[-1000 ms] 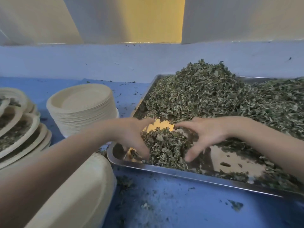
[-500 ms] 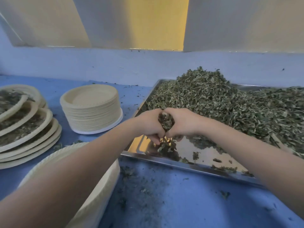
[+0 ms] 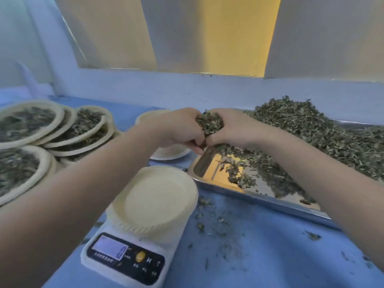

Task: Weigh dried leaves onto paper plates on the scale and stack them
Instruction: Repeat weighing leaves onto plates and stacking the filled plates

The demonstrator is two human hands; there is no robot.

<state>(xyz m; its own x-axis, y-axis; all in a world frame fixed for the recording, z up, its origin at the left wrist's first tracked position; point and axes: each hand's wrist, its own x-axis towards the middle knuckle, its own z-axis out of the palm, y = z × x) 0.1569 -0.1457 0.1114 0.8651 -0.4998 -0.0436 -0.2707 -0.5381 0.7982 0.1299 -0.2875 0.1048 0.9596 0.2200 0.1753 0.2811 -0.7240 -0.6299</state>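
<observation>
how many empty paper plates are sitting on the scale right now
1. A single empty paper plate sits on the scale, in front of the metal tray. Whether a second plate is nested beneath it cannot be told.

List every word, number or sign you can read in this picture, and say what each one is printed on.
"0": on the lit display of the scale; it looks like a single digit, but it is blurred.
"M": button mark on the scale's black front panel.
"T": button mark near the same panel's right end.
Small print under the display and under the buttons: too small and blurred to read.
Paper plate and metal tray: no text visible.
</observation>
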